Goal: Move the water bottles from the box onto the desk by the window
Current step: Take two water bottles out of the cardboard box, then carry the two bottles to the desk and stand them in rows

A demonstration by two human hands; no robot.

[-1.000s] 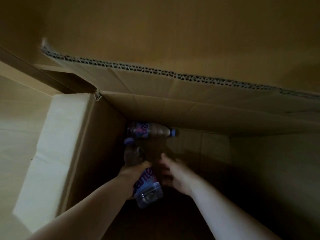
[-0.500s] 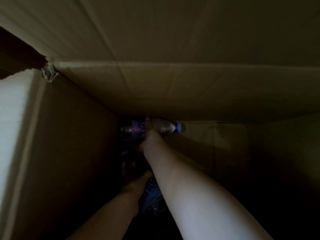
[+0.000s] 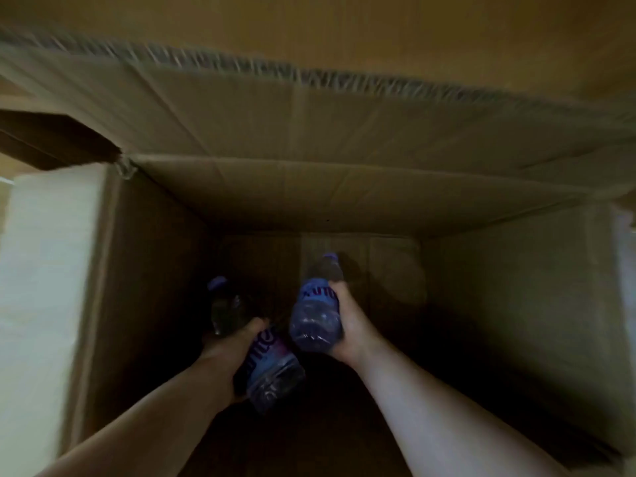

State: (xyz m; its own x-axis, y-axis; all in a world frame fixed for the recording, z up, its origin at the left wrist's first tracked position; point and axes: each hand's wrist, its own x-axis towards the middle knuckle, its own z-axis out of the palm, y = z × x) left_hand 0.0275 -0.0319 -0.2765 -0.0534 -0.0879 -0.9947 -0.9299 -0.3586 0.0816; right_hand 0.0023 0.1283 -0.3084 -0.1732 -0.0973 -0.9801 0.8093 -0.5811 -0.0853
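Note:
I look down into a deep, dark cardboard box (image 3: 344, 197). My left hand (image 3: 227, 349) grips a clear water bottle (image 3: 272, 366) with a blue label and blue cap, its cap end pointing away from me. My right hand (image 3: 351, 325) grips a second water bottle (image 3: 315, 315) of the same kind, also cap-end away, a little higher and to the right. Both bottles are held inside the box, above its dim floor. The desk and the window are out of view.
The box's far flap (image 3: 309, 108) stands folded back, its corrugated edge blurred. The left wall (image 3: 144, 270) and right wall (image 3: 516, 304) close in the arms. A pale surface (image 3: 41, 287) lies outside the box on the left. The box floor (image 3: 392, 266) shows no other bottle.
My right hand reached to the far end, took the bottle lying there and drew it back. Both hands now hold bottles nearer to me. The camera has pulled back and up.

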